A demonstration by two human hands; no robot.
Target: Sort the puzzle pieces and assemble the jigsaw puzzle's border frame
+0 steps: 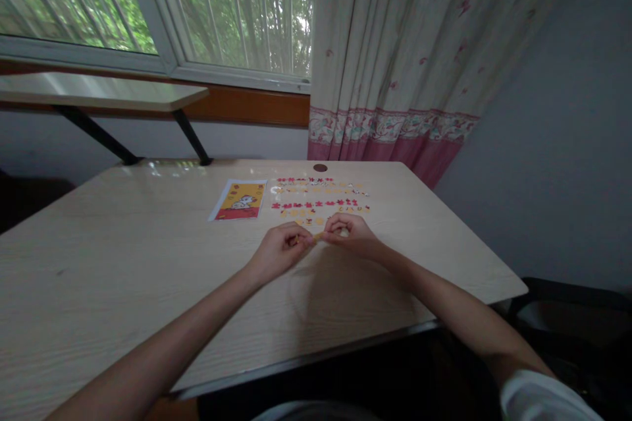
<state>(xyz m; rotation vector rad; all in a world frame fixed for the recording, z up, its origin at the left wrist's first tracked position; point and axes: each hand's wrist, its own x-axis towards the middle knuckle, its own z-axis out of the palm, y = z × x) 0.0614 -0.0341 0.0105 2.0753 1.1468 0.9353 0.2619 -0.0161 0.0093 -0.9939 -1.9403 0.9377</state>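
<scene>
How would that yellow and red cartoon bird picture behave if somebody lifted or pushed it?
The cartoon bird picture looks thin and sheet-like, so it is probably light and may bend when lifted by a corner. Lying flat on the table, it would likely slide when pushed rather than roll or tip.

The pale wood-grain table [148,263] carries a yellow-and-red printed sheet [241,201] and, just right of it, several rows of small red, yellow and whitish pieces [316,204], possibly jigsaw pieces, though too small to be sure.
</scene>
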